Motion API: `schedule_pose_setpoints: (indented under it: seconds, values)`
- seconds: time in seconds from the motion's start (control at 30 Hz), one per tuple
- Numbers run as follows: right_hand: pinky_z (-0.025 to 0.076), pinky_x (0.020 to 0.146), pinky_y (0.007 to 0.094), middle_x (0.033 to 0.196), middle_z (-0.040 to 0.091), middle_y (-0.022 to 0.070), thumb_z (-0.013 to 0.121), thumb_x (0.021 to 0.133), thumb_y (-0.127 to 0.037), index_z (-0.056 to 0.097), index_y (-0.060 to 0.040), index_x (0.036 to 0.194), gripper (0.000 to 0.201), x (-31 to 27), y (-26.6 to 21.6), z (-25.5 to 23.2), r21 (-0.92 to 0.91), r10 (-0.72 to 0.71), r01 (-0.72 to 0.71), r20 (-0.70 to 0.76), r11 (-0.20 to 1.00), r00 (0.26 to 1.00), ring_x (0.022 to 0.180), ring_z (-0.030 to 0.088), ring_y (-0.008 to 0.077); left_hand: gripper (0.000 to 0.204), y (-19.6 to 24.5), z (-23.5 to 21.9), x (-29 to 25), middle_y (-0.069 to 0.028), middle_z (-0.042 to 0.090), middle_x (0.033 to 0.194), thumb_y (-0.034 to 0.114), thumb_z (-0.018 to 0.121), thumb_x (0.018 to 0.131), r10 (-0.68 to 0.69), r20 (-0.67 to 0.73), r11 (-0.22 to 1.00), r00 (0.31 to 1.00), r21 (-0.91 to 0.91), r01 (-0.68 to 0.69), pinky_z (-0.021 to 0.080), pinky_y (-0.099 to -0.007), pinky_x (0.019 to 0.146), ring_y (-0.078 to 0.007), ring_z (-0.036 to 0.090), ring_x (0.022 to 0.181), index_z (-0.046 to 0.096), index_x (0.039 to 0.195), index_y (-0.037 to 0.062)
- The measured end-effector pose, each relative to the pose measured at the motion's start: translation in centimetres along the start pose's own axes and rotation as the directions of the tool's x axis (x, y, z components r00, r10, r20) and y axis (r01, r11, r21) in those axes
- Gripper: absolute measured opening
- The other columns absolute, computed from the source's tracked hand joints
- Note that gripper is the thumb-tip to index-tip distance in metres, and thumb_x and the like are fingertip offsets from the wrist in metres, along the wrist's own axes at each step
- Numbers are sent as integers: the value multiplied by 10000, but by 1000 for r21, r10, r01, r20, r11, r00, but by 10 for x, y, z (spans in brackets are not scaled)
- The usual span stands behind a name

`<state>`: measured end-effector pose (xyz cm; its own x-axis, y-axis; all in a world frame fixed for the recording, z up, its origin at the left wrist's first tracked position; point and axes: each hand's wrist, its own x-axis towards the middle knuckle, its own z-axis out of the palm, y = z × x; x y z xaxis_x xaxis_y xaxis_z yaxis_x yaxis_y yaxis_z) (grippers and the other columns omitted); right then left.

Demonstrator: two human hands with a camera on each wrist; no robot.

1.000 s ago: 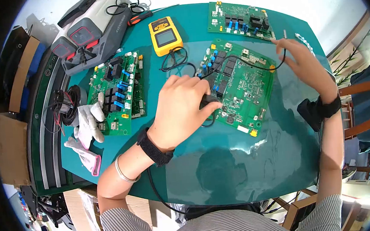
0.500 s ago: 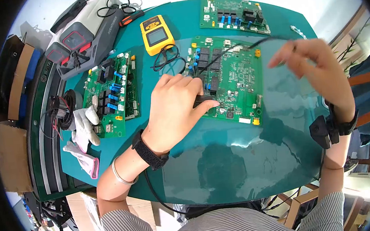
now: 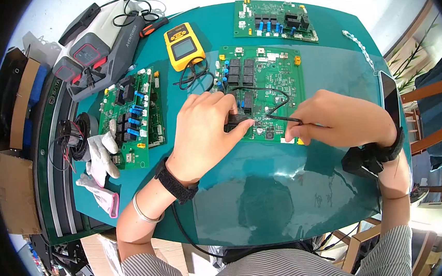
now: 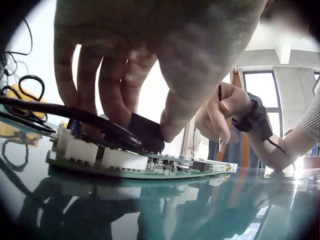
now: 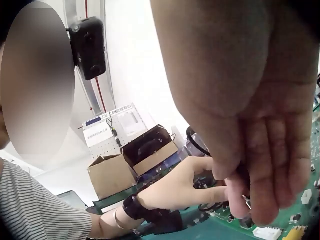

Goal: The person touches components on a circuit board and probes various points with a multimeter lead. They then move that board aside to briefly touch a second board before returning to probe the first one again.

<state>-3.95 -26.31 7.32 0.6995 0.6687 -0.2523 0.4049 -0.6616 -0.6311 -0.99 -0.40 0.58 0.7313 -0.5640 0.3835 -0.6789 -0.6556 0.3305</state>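
The black cable point(image 3: 284, 118), pinched by curled fingers of the right hand point(image 3: 334, 121), has been lowered to the near right corner of the circuit board point(image 3: 278, 74). Over it, a black block point(image 4: 146, 133) is still gripped by the left hand point(image 3: 205, 131). A dark object point(image 5: 150, 143) is held in a cardboard box point(image 5: 155, 162).

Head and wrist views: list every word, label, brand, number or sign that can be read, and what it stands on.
"SATA", on the green cabinet, head view.
"AVENTURER", as near as it reads, on the grey machine, head view.
Wall board, right wrist view: labels there, too blurred to read.
Circuit boards and yellow meter: any print too small to read.
Left wrist view: none readable.
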Motion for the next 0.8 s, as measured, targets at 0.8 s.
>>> schedule_pose_setpoints:
  seconds: [0.8]
  values:
    - [455, 625, 267, 820, 653, 76, 555, 1050, -74, 673, 57, 935, 211, -13, -29, 0, -143, -235, 199, -778, 969, 583, 662, 558, 112, 275, 8, -10, 1, -138, 581, 1225, 162, 870, 740, -37, 37, 999, 999, 23, 36, 447, -438, 986, -340, 532, 1139, 666, 884, 47]
